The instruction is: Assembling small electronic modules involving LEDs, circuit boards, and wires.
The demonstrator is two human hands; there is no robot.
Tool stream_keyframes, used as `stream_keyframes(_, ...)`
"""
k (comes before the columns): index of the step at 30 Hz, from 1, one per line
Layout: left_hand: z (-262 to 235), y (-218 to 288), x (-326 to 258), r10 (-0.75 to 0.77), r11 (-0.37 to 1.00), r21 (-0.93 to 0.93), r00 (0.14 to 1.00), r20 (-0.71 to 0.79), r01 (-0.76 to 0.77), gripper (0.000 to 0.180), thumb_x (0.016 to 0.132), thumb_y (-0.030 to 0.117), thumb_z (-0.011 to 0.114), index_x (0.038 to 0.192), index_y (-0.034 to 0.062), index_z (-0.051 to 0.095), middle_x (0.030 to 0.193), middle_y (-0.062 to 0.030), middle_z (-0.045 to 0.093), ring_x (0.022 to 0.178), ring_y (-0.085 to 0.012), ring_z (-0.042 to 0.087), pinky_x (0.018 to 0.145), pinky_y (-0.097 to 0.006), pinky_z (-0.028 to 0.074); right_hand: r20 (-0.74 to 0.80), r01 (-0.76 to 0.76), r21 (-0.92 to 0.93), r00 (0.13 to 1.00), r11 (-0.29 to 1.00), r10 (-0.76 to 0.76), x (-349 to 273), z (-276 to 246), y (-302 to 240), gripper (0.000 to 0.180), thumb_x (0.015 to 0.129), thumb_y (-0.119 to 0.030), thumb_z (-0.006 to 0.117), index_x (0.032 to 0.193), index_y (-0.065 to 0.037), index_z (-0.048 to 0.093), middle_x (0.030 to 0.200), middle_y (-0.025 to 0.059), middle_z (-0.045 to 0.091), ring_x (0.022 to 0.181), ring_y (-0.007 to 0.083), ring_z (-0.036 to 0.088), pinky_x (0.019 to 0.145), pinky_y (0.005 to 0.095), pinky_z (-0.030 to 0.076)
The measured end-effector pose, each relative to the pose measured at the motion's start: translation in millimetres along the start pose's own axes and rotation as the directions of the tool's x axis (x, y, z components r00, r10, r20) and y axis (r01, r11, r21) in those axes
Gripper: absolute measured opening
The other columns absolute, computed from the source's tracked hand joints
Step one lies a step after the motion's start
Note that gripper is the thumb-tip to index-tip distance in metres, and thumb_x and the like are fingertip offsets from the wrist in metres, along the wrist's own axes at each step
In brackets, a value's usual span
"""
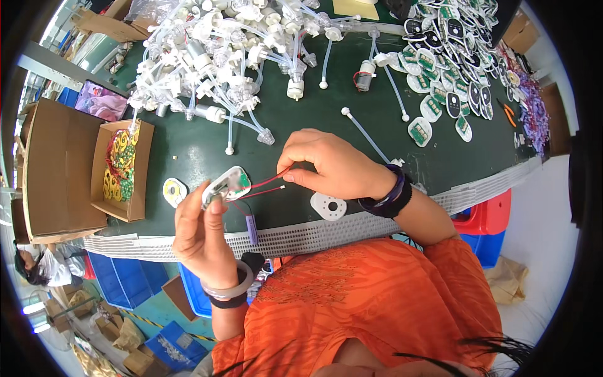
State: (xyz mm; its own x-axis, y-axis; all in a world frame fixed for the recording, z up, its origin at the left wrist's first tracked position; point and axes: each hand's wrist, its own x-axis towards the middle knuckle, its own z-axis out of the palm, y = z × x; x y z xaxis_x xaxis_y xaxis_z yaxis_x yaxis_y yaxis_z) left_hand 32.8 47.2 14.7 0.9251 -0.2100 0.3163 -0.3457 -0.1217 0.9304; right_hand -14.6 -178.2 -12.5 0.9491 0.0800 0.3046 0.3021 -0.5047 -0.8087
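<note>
My left hand [204, 235] is closed on the edge of a white rounded housing with a green circuit board [241, 180] inside, held tilted above the bench. Between the thumb and fingers of my right hand [323, 162] is a red wire [267, 181], stretched from the housing. A second thin lead with a small white plug [282, 187] hangs free below it. Beneath the housing a small purple cylindrical battery [252, 230] dangles over the bench edge. To the left lies a white piece with a yellow ring [174, 192]; below my right hand, a white plate with holes [328, 206].
Clear tubes and white pump parts [220, 63] form a heap at the back. Several housings with boards [433, 75] pile up at back right, near orange-handled pliers [509, 115] and purple batteries [534, 119]. A cardboard box [146, 141] of yellow-green parts stands left. White perforated edging [295, 237] borders the bench.
</note>
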Motion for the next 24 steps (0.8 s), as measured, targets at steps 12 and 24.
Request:
stream_keyframes(12, -6, 6, -4, 0.018, 0.999, -0.035, 1.000, -0.024, -0.019, 0.024, 0.090, 0.002, 0.063, 0.114, -0.0015, 0.065, 0.099, -0.0093, 0.069, 0.068, -0.0084, 0.058, 0.061, -0.020, 0.047, 0.075, -0.139, 0.151, 0.989, 0.979, 0.129, -4, -7, 0, 0.011, 0.083, -0.013, 0.067, 0.089, -0.004, 0.065, 0.083, 0.0103, 0.061, 0.076, 0.0241, 0.061, 0.068, 0.0350, 0.047)
stream_keyframes(24, -8, 14, 0, 0.019, 0.996, -0.084, 0.998, -0.067, -0.025, 0.020, 0.089, 0.003, 0.065, 0.109, -0.0011, 0.066, 0.100, -0.0055, 0.066, 0.087, -0.0097, 0.060, 0.079, -0.023, 0.047, 0.113, -0.072, 0.105, 0.992, 0.992, 0.060, -5, -10, 2, 0.014, 0.085, -0.016, 0.066, 0.090, -0.004, 0.065, 0.083, 0.0106, 0.062, 0.076, 0.0253, 0.062, 0.068, 0.0356, 0.048)
